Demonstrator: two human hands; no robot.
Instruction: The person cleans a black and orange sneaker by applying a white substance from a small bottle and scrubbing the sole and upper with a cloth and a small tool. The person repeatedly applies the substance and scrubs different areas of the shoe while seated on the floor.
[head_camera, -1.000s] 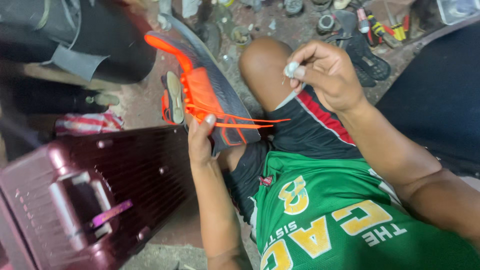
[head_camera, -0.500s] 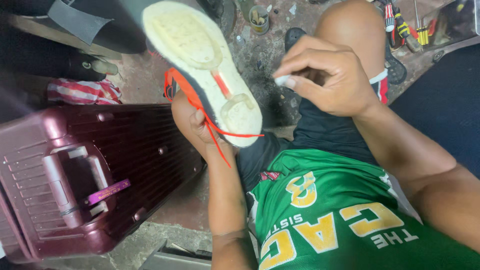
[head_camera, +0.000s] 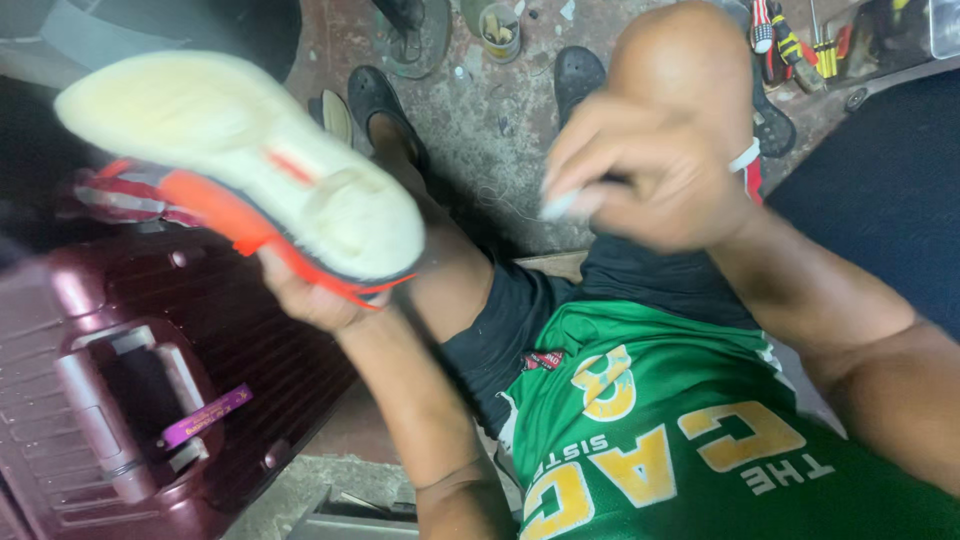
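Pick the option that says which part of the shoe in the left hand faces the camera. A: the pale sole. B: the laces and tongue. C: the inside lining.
A: the left hand holds the shoe with its pale, worn sole turned up.

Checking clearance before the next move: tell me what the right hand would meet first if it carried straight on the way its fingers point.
The right hand, pinching a small white object, points toward the upturned cream-soled orange sports shoe in the left hand. The shoe's heel probably comes first, though blur and depth leave that uncertain.
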